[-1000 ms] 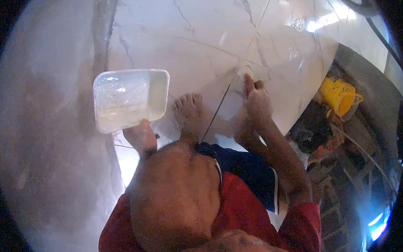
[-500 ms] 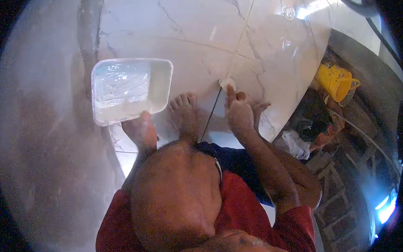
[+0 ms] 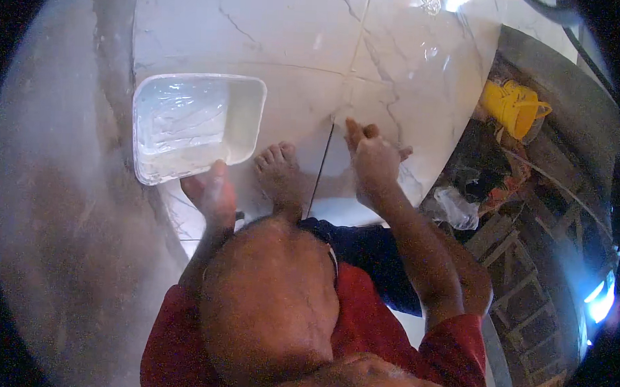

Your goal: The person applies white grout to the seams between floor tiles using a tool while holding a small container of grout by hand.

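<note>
My left hand (image 3: 211, 193) grips the near rim of a white rectangular plastic tray (image 3: 254, 116) that rests on the marble tile floor (image 3: 274, 35); a whitish paste lies in the tray. My right hand (image 3: 374, 155) rests on the tile with the index finger stretched out beside the dark joint (image 3: 322, 170) between two tiles. It holds nothing that I can see. My bare foot (image 3: 280, 172) stands between the two hands, just left of the joint.
A yellow bucket (image 3: 514, 108) stands beyond the tile edge at the right. Near it lie a clear plastic bag (image 3: 453, 207) and wooden slats (image 3: 519, 269). Rough grey concrete (image 3: 56, 219) borders the tiles on the left. My knee and red shirt fill the lower middle.
My right hand has drawn back along the joint toward my foot. The left hand has stayed at the tray's rim. The view has shifted slightly.
</note>
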Motion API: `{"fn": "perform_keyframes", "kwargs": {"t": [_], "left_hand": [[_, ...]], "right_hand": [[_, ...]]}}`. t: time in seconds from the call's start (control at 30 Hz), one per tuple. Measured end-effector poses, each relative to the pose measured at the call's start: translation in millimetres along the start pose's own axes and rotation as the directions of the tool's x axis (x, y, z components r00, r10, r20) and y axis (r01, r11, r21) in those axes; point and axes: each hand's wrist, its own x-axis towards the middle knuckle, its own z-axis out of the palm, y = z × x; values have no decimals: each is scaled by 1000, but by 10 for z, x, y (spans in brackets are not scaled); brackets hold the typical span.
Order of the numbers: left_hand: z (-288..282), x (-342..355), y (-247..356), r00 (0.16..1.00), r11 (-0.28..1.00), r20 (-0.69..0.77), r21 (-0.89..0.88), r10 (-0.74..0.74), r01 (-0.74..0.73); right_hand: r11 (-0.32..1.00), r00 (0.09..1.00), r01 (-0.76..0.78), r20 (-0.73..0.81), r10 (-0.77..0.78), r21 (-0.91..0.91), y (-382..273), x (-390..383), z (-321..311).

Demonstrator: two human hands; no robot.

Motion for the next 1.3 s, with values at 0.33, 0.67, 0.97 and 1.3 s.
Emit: {"fn": "perform_keyframes", "kwargs": {"t": [0.33, 0.67, 0.97, 1.3], "left_hand": [[91, 9, 60, 998, 998, -19, -18, 57, -57], [24, -53, 28, 999, 990, -46, 141, 15, -8], [133, -85, 60, 996, 996, -39, 36, 79, -78], [183, -199, 3, 995, 996, -68, 57, 67, -63]], "right_hand": [[1000, 999, -3, -42, 3, -4, 96, 292, 159], [986, 985, 153, -73, -157, -65, 40, -174, 280], [972, 942, 234, -246, -228, -5, 124, -141, 535], [950, 977, -187, -51, 205, 249, 109, 493, -174]]}}
